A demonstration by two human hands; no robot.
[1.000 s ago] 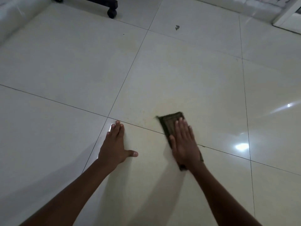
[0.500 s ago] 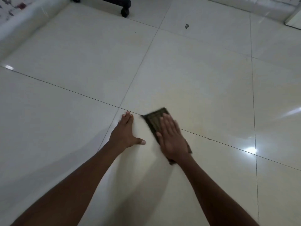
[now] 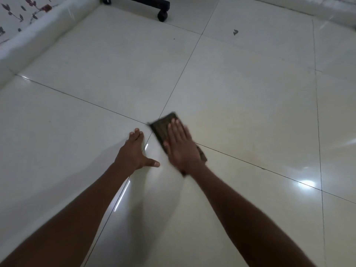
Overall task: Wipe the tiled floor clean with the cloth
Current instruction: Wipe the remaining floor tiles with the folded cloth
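A dark folded cloth (image 3: pixel 162 125) lies flat on the glossy cream tiled floor (image 3: pixel 240 93), right at the crossing of two grout lines. My right hand (image 3: pixel 181 148) presses palm-down on it, fingers together and pointing away from me; it covers most of the cloth, leaving the far left corner and a strip at the right edge showing. My left hand (image 3: pixel 133 151) rests flat on the bare tile just left of the cloth, thumb spread out, holding nothing. A narrow gap separates the two hands.
A black chair leg with a caster (image 3: pixel 162 14) stands at the far top. A small dark speck of debris (image 3: pixel 235 32) lies on a far tile. A white ledge (image 3: pixel 38 29) with floral fabric (image 3: pixel 17 12) borders the left; a white skirting (image 3: pixel 335 10) runs along the far right.
My right hand has slid the cloth leftward along the floor, from right of the grout crossing to right on it, close to my left hand. The left hand has stayed planted.
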